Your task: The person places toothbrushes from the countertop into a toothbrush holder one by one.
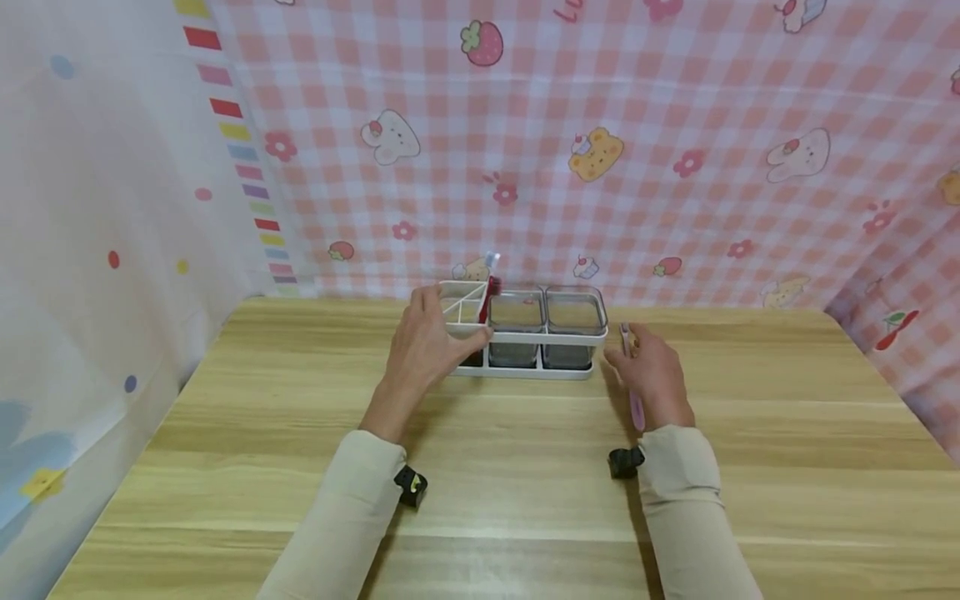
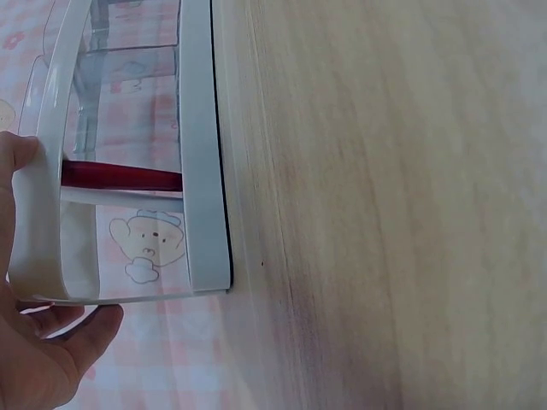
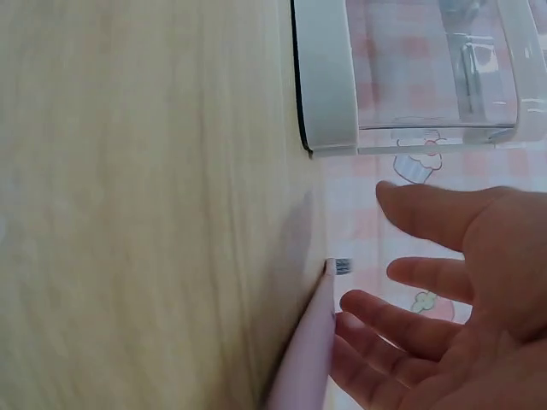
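Note:
A white toothbrush holder with two clear cups stands near the table's back edge. One red toothbrush leans in its divided left section, also seen as a red handle in the left wrist view. My left hand grips the holder's left end, thumb on the front rail and fingers round the side. Right of the holder lies a pink toothbrush on the table. Over it is my right hand, its fingers relaxed and spread beside the brush in the right wrist view.
The wooden table extends to both sides and toward me. Behind it hangs a pink checked cloth, with a white dotted cloth on the left. A small black device sits at each wrist.

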Tool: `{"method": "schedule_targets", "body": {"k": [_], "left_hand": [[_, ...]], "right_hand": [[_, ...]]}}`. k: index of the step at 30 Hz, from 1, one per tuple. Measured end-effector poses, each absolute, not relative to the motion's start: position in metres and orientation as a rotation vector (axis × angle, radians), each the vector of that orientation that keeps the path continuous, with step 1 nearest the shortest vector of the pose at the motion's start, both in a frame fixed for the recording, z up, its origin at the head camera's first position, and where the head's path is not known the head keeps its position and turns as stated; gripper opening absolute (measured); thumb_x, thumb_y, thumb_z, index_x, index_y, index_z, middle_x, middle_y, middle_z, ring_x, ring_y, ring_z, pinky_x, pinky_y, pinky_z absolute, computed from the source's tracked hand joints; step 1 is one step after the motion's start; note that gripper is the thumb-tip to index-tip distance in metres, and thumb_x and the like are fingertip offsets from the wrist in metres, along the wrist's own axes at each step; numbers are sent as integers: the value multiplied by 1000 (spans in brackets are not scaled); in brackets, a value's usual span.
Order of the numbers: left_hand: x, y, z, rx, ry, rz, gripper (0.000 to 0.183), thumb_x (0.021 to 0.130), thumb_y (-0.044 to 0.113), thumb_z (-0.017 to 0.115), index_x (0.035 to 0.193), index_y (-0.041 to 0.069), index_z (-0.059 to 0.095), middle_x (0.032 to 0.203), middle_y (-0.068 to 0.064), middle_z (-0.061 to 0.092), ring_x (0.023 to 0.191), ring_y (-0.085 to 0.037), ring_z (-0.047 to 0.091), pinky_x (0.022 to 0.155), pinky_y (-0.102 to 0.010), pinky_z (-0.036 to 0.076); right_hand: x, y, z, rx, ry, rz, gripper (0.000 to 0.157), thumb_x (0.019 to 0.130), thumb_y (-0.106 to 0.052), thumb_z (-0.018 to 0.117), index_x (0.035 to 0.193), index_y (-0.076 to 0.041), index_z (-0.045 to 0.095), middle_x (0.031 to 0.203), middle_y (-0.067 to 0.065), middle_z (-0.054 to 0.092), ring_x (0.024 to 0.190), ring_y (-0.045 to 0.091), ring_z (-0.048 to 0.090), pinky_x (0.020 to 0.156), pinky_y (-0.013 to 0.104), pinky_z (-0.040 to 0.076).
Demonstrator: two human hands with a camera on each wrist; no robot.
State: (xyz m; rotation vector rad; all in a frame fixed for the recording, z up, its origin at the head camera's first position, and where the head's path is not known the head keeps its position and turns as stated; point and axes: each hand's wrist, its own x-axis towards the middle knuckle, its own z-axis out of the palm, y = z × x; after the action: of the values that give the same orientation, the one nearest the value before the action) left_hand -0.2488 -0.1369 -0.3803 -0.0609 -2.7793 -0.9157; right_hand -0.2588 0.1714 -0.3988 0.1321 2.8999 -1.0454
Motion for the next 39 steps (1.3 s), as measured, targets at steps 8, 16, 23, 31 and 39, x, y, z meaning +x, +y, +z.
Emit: {"method": "schedule_targets", "body": {"k": [8,16,23,31,39], "left_hand": [[-249,-137,-380,-69,-2776,-910,105,80,63,73,152,-1,31,145,-22,41,115,-35,51,91,-50,51],[-249,-137,-379,-65,-2776,-899,104,81,63,73,152,-1,32,146,-22,41,117,-36,51,93,-52,50],[-248,-136,-379,-65,-2780,-912,104,80,62,73,151,-2,32,146,-22,40,118,-37,51,95,-52,49],[-247,-137,-378,-67,-2775,-922,104,80,62,73,150,-3,33,146,-21,41,119,-37,51,96,-51,48],[-247,-137,-379,-66,-2778,-909,104,80,63,72,150,-3,33,146,-21,41,119,-36,51,95,-51,49]], "right_hand": [[-259,175,-405,219,2814,-1110,61,96,-20,68,149,-2,46,136,28,54,115,42,53,95,55,48],[-263,177,-407,195,2893,-1026,44,91,-17,72,129,1,61,122,27,62,104,40,59,87,52,50],[-260,177,-405,185,2914,-1037,54,87,-10,70,138,4,57,116,29,67,99,40,65,88,51,51],[-260,183,-409,250,2876,-1176,48,89,-13,64,133,7,60,119,29,66,104,38,63,90,47,50],[-264,188,-412,366,2637,-1527,52,91,-7,62,138,11,51,116,26,64,66,8,63,60,26,57]]}}
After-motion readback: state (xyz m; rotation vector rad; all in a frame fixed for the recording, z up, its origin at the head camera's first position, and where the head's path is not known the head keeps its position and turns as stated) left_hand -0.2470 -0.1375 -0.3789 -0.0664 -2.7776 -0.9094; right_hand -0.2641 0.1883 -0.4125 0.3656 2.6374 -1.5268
